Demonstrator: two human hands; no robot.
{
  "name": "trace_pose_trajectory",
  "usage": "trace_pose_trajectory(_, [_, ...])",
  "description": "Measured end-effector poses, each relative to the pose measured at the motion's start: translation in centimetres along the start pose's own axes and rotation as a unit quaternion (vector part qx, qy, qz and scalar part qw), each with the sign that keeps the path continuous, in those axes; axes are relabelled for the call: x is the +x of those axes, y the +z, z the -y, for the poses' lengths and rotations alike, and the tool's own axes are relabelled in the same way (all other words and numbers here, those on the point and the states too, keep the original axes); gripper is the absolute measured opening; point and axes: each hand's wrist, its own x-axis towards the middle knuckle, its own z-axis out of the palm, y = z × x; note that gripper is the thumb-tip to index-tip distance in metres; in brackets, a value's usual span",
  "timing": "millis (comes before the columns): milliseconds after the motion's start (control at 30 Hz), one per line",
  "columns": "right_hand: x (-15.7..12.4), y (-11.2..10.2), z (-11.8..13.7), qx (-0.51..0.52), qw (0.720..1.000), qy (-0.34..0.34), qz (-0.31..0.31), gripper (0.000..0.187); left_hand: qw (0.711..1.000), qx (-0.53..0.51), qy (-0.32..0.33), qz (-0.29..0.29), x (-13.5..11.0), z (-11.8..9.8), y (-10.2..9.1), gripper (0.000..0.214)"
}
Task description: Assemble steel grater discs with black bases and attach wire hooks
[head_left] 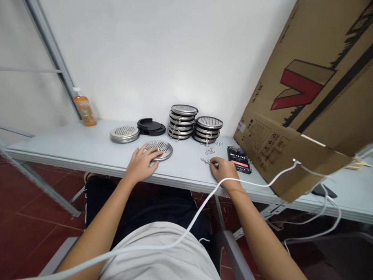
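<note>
My left hand (143,162) lies flat, fingers apart, on a round perforated steel disc (161,148) on the grey surface (82,147). My right hand (224,169) pinches a thin wire clip (204,160) just beside a phone (239,159); its timer seems to read 00:15:22.

Flat left hand (141,162), pinched right hand (224,169)

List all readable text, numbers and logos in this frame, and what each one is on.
"00:15:22", as far as the small digits can be read, on the phone screen.
Cardboard box: a red V-shaped mark; its printed panel of symbols is too small to read.
Bottle label: too blurred to read.
</note>
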Motion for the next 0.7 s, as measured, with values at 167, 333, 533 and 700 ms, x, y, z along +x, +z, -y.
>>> trace_pose_trajectory(167, [-2.3, -0.2, -1.4, 0.097, 0.995, 0.014, 0.009, 0.029, 0.995, 0.001, 0.024, -0.101, -1.1, -3.6, 0.0, 0.034])
trace_pose_trajectory(333, [-3.2, 0.0, -2.6, 0.218, 0.975, 0.016, -0.032, 0.026, 0.973, -0.106, 0.205, -0.020, 0.0, -13.7, 3.1, 0.032])
trace_pose_trajectory(533, [-2.9, -0.2, -2.9, 0.223, 0.974, 0.014, -0.038, 0.031, 0.973, -0.099, 0.207, -0.001, 1.6, -18.4, 5.7, 0.035])
trace_pose_trajectory(700, [-3.6, -0.7, -2.4, 0.196, 0.980, 0.024, -0.024, 0.030, 0.971, -0.129, 0.202, 0.004, 1.4, -16.1, 5.3, 0.024])
